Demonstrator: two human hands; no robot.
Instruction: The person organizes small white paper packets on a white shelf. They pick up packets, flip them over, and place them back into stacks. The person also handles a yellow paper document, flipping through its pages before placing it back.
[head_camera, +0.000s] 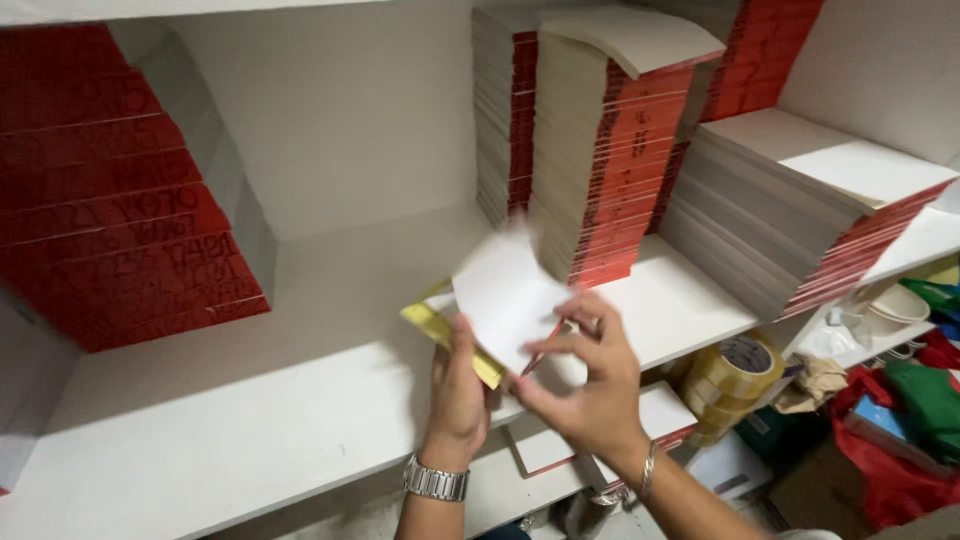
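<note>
— What are the hands doing at the centre of the frame?

— The left hand (458, 385) is closed around the lower edge of a thin booklet (505, 300) with a white page on top and yellow leaves beneath. It holds it tilted just above the front of the white shelf (250, 400). There is a metal watch (436, 481) on that wrist.

— And the right one?

— The right hand (590, 385) pinches the booklet's right edge, fingers curled, with a thin red pen (543, 349) caught between them. A slim bracelet (649, 468) sits on its wrist.

— What is behind them?

— Just behind the booklet, centre right, stands a tall stack of red-spined pads (600, 150). A lower, leaning stack (800, 210) lies further right, and another red stack (110, 190) fills the upper left.

— Below the shelf?

— In the lower right, rolls of brown tape (730, 375), and beyond them red and green bags (910, 420). A white pad with a red edge (600, 425) lies under the hands on a lower level.
</note>
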